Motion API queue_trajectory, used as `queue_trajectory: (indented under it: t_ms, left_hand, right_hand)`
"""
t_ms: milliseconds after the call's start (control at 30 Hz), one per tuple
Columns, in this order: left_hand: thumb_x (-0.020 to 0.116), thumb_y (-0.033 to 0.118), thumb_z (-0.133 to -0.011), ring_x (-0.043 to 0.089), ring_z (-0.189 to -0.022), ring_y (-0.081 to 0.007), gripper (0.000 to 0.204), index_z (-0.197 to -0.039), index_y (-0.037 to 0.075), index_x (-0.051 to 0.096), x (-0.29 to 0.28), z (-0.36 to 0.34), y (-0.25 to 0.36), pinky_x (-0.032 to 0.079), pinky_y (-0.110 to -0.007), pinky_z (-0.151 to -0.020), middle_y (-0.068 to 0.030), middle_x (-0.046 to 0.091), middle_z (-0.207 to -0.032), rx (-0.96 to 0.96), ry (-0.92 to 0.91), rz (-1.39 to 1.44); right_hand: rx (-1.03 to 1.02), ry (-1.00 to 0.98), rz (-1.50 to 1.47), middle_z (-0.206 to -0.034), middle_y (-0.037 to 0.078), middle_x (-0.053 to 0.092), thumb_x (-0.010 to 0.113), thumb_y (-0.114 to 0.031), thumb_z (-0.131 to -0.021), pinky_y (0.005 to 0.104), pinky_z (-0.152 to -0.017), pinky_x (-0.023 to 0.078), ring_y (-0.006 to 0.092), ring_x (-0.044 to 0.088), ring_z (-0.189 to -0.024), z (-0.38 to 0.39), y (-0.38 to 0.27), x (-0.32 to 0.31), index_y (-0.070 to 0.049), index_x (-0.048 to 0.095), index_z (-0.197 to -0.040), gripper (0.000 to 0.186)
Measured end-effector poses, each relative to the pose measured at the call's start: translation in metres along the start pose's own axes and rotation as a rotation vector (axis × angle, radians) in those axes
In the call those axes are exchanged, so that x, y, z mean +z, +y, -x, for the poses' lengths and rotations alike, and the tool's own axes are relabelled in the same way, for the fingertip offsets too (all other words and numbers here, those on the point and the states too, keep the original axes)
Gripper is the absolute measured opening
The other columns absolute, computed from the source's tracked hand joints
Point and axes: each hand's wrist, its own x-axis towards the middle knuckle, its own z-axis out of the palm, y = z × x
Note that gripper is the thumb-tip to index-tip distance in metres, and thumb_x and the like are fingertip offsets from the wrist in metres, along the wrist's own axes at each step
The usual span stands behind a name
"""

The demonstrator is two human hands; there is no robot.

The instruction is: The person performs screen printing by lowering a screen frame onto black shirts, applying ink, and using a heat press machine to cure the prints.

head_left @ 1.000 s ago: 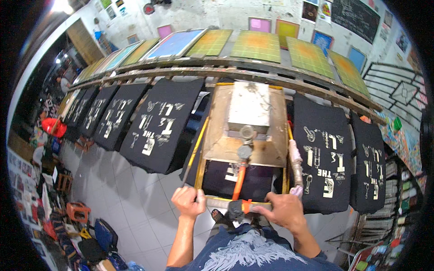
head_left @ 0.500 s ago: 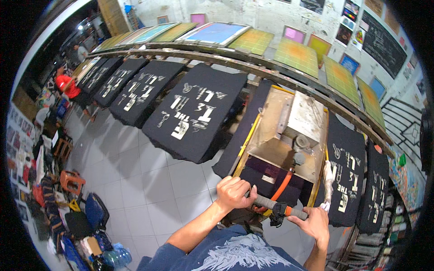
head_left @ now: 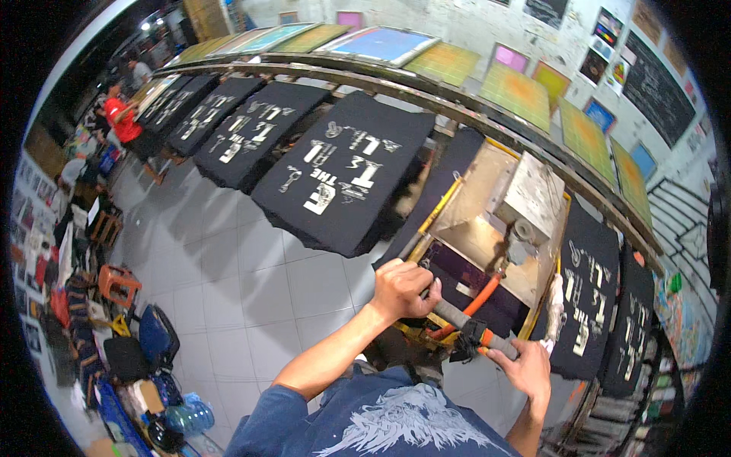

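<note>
Both my hands grip a grey-wrapped handlebar (head_left: 449, 311) with orange bands and a black clamp-like fitting (head_left: 473, 335) at its middle. My left hand (head_left: 405, 291) is closed round the bar's left end. On its right end, my right hand (head_left: 528, 369) is closed too. Beyond the bar stands a metal heater-like unit (head_left: 537, 194) in a yellow-edged frame, with an orange hose (head_left: 483, 295) running toward the handlebar. The unit sits over a black shirt (head_left: 457, 171), whose middle it hides. Close to my right hand, a whitish wrapped part (head_left: 557, 308) runs along the frame's right side.
Black printed shirts lie on boards in a row to the left (head_left: 346, 175) and right (head_left: 588, 293). Screen frames (head_left: 381, 44) line the rack behind. A person in a red shirt (head_left: 122, 120) stands far left. An orange stool (head_left: 119, 285) and a water jug (head_left: 190, 415) are lower left.
My left hand and its end of the handlebar have moved forward, so the bar slants more steeply. The view has shifted somewhat. Both hands keep their grip.
</note>
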Motion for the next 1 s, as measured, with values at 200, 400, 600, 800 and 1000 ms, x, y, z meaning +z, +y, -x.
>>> queue_trajectory:
  t_ms: [200,400,600,800,1000]
  left_hand:
    - [0.073,0.013,-0.073,0.051,-0.050,-0.0264,0.023,-0.060,0.010,0.054,-0.007,-0.006,0.005,0.039,-0.040,-0.051,-0.0067,0.048,-0.055,0.018,-0.027,-0.022]
    - [0.069,0.012,-0.077,0.043,-0.049,-0.0286,0.033,-0.058,0.009,0.042,-0.006,-0.005,0.005,0.033,-0.041,-0.051,-0.0087,0.038,-0.054,0.044,-0.010,-0.030]
    - [0.067,0.009,-0.075,0.041,-0.049,-0.0285,0.032,-0.057,0.009,0.041,-0.003,-0.001,0.003,0.032,-0.041,-0.052,-0.0088,0.037,-0.054,0.052,-0.009,-0.073]
    - [0.065,0.007,-0.078,0.040,-0.051,-0.0294,0.033,-0.059,0.008,0.038,-0.002,0.002,0.007,0.030,-0.041,-0.053,-0.0101,0.036,-0.056,0.012,-0.041,-0.088]
    - [0.061,0.008,-0.081,0.038,-0.052,-0.0303,0.030,-0.061,0.007,0.040,-0.003,0.005,0.003,0.030,-0.042,-0.055,-0.0110,0.036,-0.057,0.017,-0.023,-0.124]
  right_hand:
    - [0.066,-0.018,0.017,-0.082,0.024,0.073,0.083,-0.063,-0.076,0.0509,-0.076,0.055,0.0437,0.072,-0.083,0.003,-0.004,-0.005,-0.001,0.076,-0.088,0.064]
    - [0.032,-0.099,-0.087,-0.073,0.018,0.070,0.081,-0.073,-0.075,0.0469,-0.070,0.054,0.0382,0.072,-0.076,-0.001,0.000,-0.011,-0.005,0.074,-0.093,0.071]
    - [-0.033,-0.029,-0.113,-0.065,0.014,0.067,0.075,-0.081,-0.074,0.0449,-0.065,0.054,0.0334,0.073,-0.069,-0.004,0.011,0.000,-0.007,0.075,-0.090,0.076]
    - [-0.135,-0.068,-0.102,-0.074,0.025,0.072,0.060,-0.084,-0.084,0.0532,-0.073,0.059,0.0435,0.074,-0.078,0.000,0.016,-0.002,-0.003,0.074,-0.090,0.082]
    - [-0.243,-0.027,-0.053,-0.073,0.022,0.072,0.057,-0.079,-0.090,0.0521,-0.069,0.060,0.0413,0.074,-0.073,0.001,0.018,-0.002,-0.003,0.071,-0.089,0.077]
